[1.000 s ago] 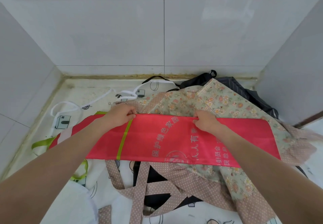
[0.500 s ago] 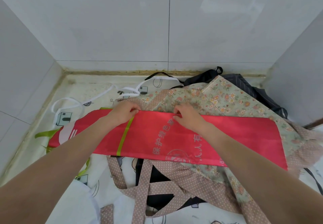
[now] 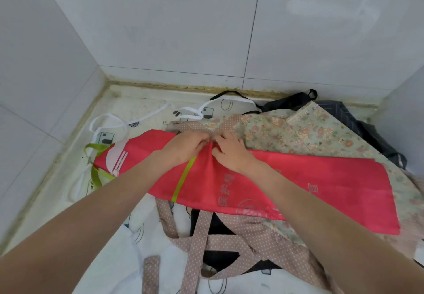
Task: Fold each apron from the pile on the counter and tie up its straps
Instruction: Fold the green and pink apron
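A red apron [image 3: 309,179] with pale printed characters and a lime-green stripe lies folded into a long band across the pile. My left hand [image 3: 185,147] and my right hand [image 3: 229,151] meet at the middle of its far edge, and both pinch the red cloth there, bunching it into a ridge. Lime-green straps [image 3: 96,174] trail from the band's left end. Under it lie a floral apron [image 3: 305,131] with dotted tan straps [image 3: 202,231], a white printed apron [image 3: 110,268] and a dark striped apron [image 3: 348,114].
The pile lies on a counter [image 3: 142,101] closed in by white tiled walls at the back, left and right. White straps [image 3: 107,119] curl at the back left. A black strap [image 3: 229,93] loops by the back wall.
My right hand slid left along the far edge of the red apron until it met my left hand. The cloth between them has gathered into a ridge.
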The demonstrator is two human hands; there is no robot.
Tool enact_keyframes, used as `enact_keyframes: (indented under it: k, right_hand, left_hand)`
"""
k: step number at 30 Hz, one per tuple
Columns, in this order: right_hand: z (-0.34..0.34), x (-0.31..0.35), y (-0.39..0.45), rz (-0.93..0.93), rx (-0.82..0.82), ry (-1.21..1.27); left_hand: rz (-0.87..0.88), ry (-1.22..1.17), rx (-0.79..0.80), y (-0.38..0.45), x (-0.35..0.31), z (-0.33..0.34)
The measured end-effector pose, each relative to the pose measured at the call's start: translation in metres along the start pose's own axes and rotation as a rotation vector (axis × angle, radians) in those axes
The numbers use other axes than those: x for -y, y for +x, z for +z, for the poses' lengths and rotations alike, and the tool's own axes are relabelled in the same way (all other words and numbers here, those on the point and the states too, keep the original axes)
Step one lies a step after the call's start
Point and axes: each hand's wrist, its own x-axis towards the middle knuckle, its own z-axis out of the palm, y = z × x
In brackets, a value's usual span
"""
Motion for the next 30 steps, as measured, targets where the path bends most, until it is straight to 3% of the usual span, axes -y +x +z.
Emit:
enact_keyframes:
  k: [5, 8, 12, 15, 18, 20, 22, 24, 26, 30]
  right_hand:
    - [0.008, 0.014, 0.004, -0.073, 0.034, -0.049]
    - [0.010, 0.020, 0.005, -0.073, 0.030, -0.128]
    - [0.012, 0.021, 0.005, -0.050, 0.016, -0.375]
    - [0.020, 0.023, 0.007, -0.027, 0.037, -0.499]
    - [0.026, 0.025, 0.008, -0.028, 0.058, -0.538]
    - [0.027, 0.023, 0.008, -0.021, 0.064, -0.553]
    - [0.028, 0.024, 0.007, -0.022, 0.083, -0.580]
    - [0.028, 0.026, 0.006, -0.003, 0.086, -0.573]
    - [0.024, 0.028, 0.003, 0.022, 0.046, -0.539]
    - [0.027, 0.029, -0.022, -0.186, -0.213, -0.520]
  left_hand:
    - [-0.051, 0.011, -0.028, -0.012, 0.012, -0.001]
    - [-0.050, 0.030, 0.038, -0.021, 0.011, -0.007]
    - [-0.199, 0.307, 0.129, -0.043, 0.025, -0.031]
    - [-0.337, 0.538, 0.063, -0.062, 0.045, -0.043]
    - [-0.434, 0.647, -0.132, -0.085, 0.054, -0.038]
    - [-0.323, 0.665, -0.269, -0.102, 0.041, -0.018]
    - [-0.094, 0.575, -0.291, -0.117, 0.014, 0.013]
    - [-0.001, 0.406, -0.095, -0.121, -0.014, 0.045]
    - [-0.100, 0.273, 0.190, -0.115, -0.031, 0.066]
    - [-0.260, 0.254, 0.269, -0.086, -0.027, 0.075]
